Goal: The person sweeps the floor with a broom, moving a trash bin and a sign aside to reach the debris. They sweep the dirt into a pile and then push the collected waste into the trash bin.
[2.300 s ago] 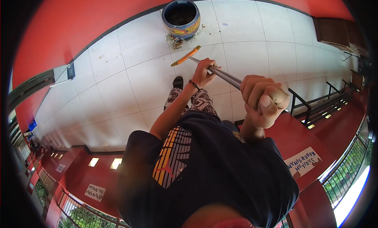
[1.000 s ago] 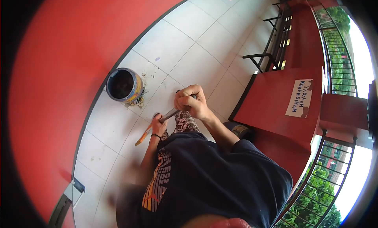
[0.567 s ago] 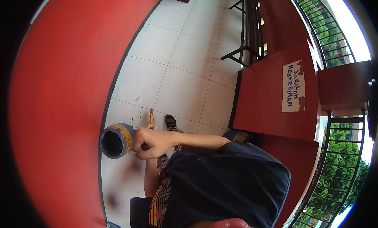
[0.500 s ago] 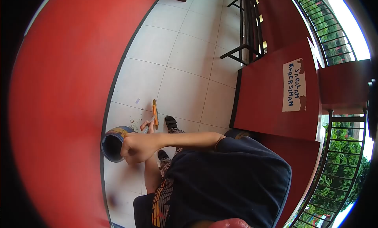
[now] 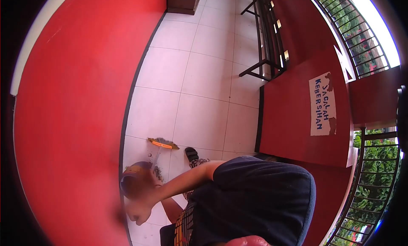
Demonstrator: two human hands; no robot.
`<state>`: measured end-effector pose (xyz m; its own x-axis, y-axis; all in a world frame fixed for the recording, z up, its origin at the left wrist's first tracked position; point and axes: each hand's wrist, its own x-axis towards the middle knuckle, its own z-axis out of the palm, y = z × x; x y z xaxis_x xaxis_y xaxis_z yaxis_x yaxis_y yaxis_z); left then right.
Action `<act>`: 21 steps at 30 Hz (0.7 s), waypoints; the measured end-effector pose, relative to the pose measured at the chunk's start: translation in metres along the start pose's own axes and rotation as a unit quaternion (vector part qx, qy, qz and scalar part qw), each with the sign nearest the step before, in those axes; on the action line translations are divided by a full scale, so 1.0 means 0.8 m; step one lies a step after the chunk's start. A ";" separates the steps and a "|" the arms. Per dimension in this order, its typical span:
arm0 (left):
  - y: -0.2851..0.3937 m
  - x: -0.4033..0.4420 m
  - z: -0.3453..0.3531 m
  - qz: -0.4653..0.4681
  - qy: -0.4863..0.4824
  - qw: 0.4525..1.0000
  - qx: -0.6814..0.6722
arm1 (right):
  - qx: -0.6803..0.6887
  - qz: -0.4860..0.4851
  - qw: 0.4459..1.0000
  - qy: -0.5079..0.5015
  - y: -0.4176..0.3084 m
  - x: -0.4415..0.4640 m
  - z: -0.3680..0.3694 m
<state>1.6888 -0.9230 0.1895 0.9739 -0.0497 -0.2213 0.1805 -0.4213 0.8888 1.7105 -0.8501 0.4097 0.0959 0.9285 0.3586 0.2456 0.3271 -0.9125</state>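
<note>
Centrally in the head view, a broom (image 5: 162, 145) extends across the pale tiled floor (image 5: 204, 114). Its orange head sits just beyond a blue-and-yellow pot (image 5: 131, 171), bristles fanned away from the person; whether they press on the tiles cannot be told. The handle slopes back beside the pot and is lost to sight near the right forearm (image 5: 187, 182).

Lower left, the right hand (image 5: 138, 212) has its fingers folded into a fist near the red wall (image 5: 80, 118). It appears to grip the upper end of the handle, although the part within the fist is hidden. The left hand is obscured behind the right forearm, so its grip cannot be determined.

Loose scraps (image 5: 159, 173) lie close beside the pot, on the side nearer the dark sandal (image 5: 191, 153); smaller specks lie between the pot and the broom head. A blurred patch obscures part of the pot.

Step in hand, as judged from this arrangement: sweeping around the base of the pot, with scraps not yet cleared. The next move would call for bringing the bristles in behind the scraps, low and close to the pot, then drawing them onto open tile without knocking it.
</note>
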 end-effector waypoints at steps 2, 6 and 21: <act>0.003 0.023 -0.002 0.010 0.002 1.000 0.007 | 0.043 -0.036 0.998 0.003 -0.009 -0.015 -0.024; 0.011 0.072 -0.009 0.027 0.002 0.999 0.026 | 0.122 -0.101 0.987 0.039 -0.037 -0.051 -0.109; 0.088 0.383 -0.024 0.039 -0.028 0.996 0.070 | 0.178 0.057 0.876 0.444 -0.108 -0.249 -0.557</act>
<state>2.0025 -0.9502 0.1920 0.9743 -0.1366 -0.1788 0.0789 -0.5367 0.8401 2.1001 -1.1418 0.5044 0.8513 0.5086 0.1287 -0.1164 0.4222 -0.8990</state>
